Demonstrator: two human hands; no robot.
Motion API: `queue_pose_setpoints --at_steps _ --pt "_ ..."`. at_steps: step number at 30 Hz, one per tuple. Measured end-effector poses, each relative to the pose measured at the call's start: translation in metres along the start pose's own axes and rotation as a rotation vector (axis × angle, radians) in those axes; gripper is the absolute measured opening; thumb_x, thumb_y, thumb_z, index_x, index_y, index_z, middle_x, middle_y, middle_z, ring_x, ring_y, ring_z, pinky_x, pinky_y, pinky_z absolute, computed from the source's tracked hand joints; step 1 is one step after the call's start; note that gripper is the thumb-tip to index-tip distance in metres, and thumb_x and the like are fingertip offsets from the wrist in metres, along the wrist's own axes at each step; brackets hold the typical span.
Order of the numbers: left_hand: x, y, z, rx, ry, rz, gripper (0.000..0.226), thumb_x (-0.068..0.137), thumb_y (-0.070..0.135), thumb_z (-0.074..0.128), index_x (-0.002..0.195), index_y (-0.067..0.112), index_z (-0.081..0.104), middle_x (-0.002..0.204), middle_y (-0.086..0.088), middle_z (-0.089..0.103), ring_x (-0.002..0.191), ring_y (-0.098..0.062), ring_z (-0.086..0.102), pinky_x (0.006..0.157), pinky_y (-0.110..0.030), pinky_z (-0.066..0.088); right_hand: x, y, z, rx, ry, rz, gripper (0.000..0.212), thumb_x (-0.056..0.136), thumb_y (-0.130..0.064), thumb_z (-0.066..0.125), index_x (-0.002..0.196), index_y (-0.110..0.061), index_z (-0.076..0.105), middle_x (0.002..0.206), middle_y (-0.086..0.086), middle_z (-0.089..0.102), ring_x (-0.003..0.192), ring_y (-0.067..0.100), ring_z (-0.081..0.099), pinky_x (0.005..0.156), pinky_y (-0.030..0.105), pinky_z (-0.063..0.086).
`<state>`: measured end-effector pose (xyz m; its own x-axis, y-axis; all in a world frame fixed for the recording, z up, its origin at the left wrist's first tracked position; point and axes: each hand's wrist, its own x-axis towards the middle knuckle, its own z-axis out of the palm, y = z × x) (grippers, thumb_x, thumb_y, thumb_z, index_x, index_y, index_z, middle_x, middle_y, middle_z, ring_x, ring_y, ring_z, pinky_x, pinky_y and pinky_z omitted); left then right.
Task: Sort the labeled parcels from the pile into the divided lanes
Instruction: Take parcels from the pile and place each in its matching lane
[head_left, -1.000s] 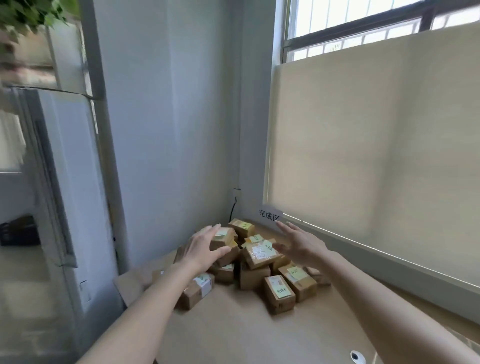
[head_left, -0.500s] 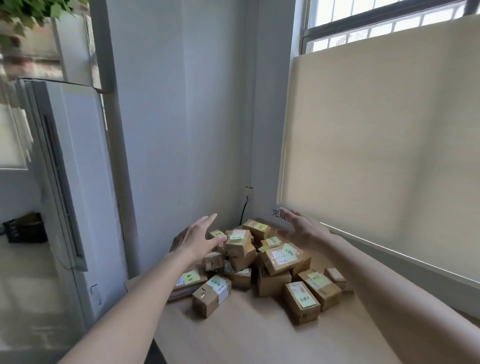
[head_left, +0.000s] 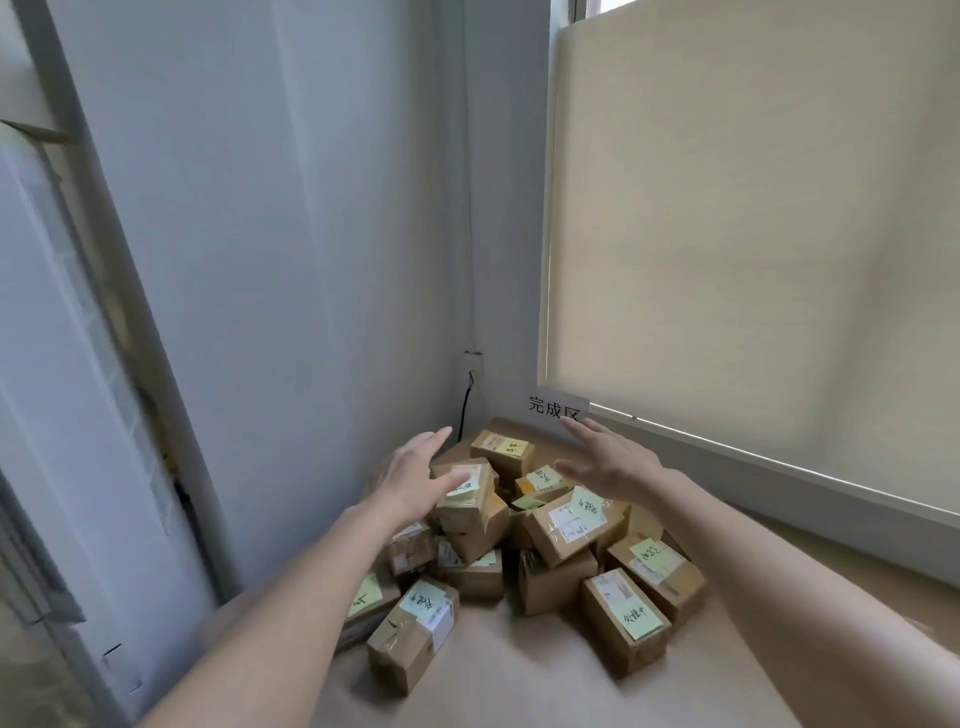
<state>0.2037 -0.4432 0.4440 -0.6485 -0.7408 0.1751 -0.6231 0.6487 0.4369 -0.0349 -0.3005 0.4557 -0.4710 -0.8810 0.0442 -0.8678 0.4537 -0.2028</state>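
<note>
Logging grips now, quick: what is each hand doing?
Left hand: open, fingers straight, over the parcel pile, holding nothing.
Right hand: open, holding nothing.

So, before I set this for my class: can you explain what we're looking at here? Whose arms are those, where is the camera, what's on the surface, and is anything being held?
There is no machine here. The camera is worn on a person's head and looks forward and down, so the two bare arms are that person's own. The left hand and right hand reach out with fingers spread, over a pile of cardboard parcels heaped in the corner of a tan table. Neither hand has a grip on anything yet; the left hand is right at the topmost box, though I can't tell whether it touches. Most parcels carry a green sticky note with handwriting. A white sign with printed characters sits on the wall under a window blind.
</note>
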Motion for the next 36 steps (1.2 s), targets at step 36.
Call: queue_pose_setpoints --at_steps 36 --pt "0.28 -0.081 0.35 -0.16 -0.622 0.339 0.079 0.088 0.061 0.06 0.154 0.04 0.023 0.16 0.013 0.029 0.145 -0.012 0.03 0.117 -0.045 0.034 0.168 0.115 0.312 0.483 -0.213 0.623 0.111 0.082 -0.057 0.076 0.162 -0.033 0.003 0.168 -0.005 0.021 0.152 0.021 0.026 0.122 0.041 0.029"
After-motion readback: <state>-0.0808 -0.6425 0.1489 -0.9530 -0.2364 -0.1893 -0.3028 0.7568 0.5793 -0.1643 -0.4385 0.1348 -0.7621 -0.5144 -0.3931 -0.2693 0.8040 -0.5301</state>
